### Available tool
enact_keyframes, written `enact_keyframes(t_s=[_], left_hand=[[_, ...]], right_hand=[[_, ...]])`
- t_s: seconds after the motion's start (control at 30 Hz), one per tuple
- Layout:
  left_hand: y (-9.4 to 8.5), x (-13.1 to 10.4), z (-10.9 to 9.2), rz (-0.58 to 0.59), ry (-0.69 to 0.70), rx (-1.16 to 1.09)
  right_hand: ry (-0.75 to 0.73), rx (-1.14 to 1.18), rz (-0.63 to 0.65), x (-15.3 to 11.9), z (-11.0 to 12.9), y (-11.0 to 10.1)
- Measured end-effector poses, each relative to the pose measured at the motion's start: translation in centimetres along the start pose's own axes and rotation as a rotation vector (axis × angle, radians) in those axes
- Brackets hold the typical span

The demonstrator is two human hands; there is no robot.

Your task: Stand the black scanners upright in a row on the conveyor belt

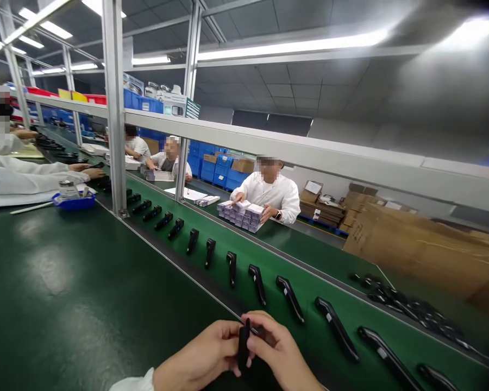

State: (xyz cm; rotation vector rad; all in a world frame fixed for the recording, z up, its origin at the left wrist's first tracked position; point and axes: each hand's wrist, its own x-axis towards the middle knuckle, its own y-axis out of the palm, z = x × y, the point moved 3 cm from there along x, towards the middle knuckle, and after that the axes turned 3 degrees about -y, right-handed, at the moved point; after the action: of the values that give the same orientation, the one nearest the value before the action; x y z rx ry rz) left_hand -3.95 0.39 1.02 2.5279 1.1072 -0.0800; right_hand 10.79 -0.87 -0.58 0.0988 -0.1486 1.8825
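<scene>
Near the bottom middle of the head view, my left hand (212, 350) and my right hand (275, 350) meet around a small, dark, narrow part (243, 345). Fingers of both hands pinch it, and it stands roughly upright between them. Its lower end is partly hidden by the fingers. Just beyond my hands runs a green conveyor belt (269, 320) with a long row of black, bent-handled devices. The nearest ones are a black device (290, 298) ahead and another black device (337, 328) to the right.
A metal post (114, 108) rises from the bench at left, near a blue tray (74, 201) with a jar. Across the belt a person handles small boxes (242, 215). Black parts (411, 309) are piled at right. Sleeved arms reach in from the left.
</scene>
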Motion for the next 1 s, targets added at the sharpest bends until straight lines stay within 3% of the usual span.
enact_keyframes(t_s=[0.1, 0.23, 0.33, 0.4, 0.6, 0.8, 0.9, 1.0], left_hand=[[-0.6, -0.7, -0.1, -0.103, 0.036, 0.232], [-3.8, -2.7, -0.6, -0.356, 0.103, 0.981], [-5.2, -3.5, 0.0, -0.359, 0.019, 1.306], [-5.5, -3.5, 0.4, -0.364, -0.012, 1.417], [-5.2, -3.0, 0.9, -0.401, -0.017, 1.437], [-4.9, -2.6, 1.2, -0.422, 0.093, 1.254], [-4.4, -2.6, 1.2, -0.478, 0.133, 1.093], [-3.9, -2.5, 1.4, -0.535, 0.163, 0.954]], right_hand=[[0.042, 0.087, -0.126, 0.4, -0.9, -0.6], [0.126, -0.095, -0.433, 1.3, -2.6, -5.8], [0.215, -0.339, -0.463, 2.3, -4.8, -9.1], [0.219, -0.554, -0.444, 3.0, -6.2, -9.9], [0.276, -1.085, -0.433, 4.7, -8.0, -9.4], [0.353, -1.308, -0.435, 5.0, -6.1, -9.7], [0.267, -1.117, -0.489, 3.7, -3.9, -8.9], [0.174, -0.531, -0.314, 2.5, -2.3, -5.3]])
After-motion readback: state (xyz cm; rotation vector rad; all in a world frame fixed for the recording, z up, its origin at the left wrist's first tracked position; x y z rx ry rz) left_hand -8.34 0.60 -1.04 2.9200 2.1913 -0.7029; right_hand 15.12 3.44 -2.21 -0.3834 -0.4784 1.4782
